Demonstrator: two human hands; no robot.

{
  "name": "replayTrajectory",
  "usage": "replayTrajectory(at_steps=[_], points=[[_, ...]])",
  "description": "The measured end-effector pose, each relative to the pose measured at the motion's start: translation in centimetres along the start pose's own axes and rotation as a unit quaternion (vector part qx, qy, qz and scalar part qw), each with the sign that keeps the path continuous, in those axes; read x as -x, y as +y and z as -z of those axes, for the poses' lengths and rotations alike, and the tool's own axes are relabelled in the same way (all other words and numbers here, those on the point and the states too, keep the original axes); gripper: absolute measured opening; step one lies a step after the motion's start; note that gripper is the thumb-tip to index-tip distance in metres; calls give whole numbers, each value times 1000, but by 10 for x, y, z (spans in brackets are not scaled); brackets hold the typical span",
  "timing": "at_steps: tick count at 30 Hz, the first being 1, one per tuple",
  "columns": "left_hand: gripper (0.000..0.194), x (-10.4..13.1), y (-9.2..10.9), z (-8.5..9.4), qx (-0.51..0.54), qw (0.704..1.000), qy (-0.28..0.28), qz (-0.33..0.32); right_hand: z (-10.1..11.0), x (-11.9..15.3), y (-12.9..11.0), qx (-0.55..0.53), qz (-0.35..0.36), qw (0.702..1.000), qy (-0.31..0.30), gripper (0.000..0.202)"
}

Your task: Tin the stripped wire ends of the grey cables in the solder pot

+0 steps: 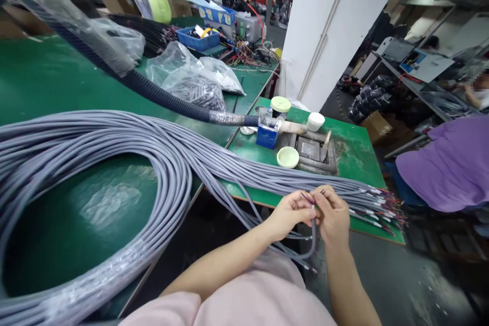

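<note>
Both hands meet above the front edge of the green bench, at the end of one grey cable [314,237]. My left hand [292,214] is closed, its fingers pinching thin dark wires at the cable's tip. Beside it, my right hand [333,214] is closed on the same wire ends; the fingertips nearly touch. The held cable bends down and left below the hands. Behind them lies a thick bundle of grey cables [263,173], whose stripped ends [382,209] with red and black wires fan out to the right.
A large cable coil [168,163] fills the left. Behind the bundle are a metal solder pot [309,148], a blue box [266,135] with a hose, and small tubs [288,157]. A person in purple [451,163] is at right.
</note>
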State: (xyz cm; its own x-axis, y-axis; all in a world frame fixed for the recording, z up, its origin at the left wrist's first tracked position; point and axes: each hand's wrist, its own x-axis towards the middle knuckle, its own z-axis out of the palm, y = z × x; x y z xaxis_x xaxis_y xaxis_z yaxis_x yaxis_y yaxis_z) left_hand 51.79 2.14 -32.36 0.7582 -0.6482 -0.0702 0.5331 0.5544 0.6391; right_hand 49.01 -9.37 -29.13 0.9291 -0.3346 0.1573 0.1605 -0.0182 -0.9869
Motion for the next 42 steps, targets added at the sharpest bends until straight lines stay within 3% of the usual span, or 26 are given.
replayTrajectory(at_steps=[3, 6, 9, 13, 15, 19, 21, 24, 29, 36, 42], points=[[43, 2, 11, -2, 57, 998, 14, 4, -4, 7, 9, 28, 124, 990, 60, 7], [40, 3, 20, 0, 110, 993, 23, 33, 1, 13, 18, 74, 195, 978, 27, 17], [34, 3, 23, 2, 97, 993, 29, 58, 22, 8, 20, 66, 179, 981, -41, 22], [35, 3, 18, 4, 29, 995, 31, 91, 59, -21, 4, 86, 114, 988, -59, 13], [35, 4, 13, 3, 0, 993, 27, 111, 68, -38, -10, 143, 67, 975, -155, 15], [32, 8, 6, 1, -28, 991, -2, 134, 59, -62, -35, 207, 25, 887, -413, 35], [30, 9, 5, 1, -34, 989, -23, 144, 48, -66, -39, 203, 22, 864, -460, 32], [30, 10, 8, 4, -56, 983, -58, 162, 36, -63, -33, 165, -1, 891, -423, 21], [32, 11, 17, 8, -110, 976, -117, 150, 31, -53, -3, 42, -40, 949, -310, 27], [34, 9, 23, 13, -100, 990, -58, 77, 21, -36, 29, -76, -42, 984, -156, 29], [36, 5, 22, 17, -90, 993, -19, 79, 28, -27, 26, 35, -30, 997, -65, 20]])
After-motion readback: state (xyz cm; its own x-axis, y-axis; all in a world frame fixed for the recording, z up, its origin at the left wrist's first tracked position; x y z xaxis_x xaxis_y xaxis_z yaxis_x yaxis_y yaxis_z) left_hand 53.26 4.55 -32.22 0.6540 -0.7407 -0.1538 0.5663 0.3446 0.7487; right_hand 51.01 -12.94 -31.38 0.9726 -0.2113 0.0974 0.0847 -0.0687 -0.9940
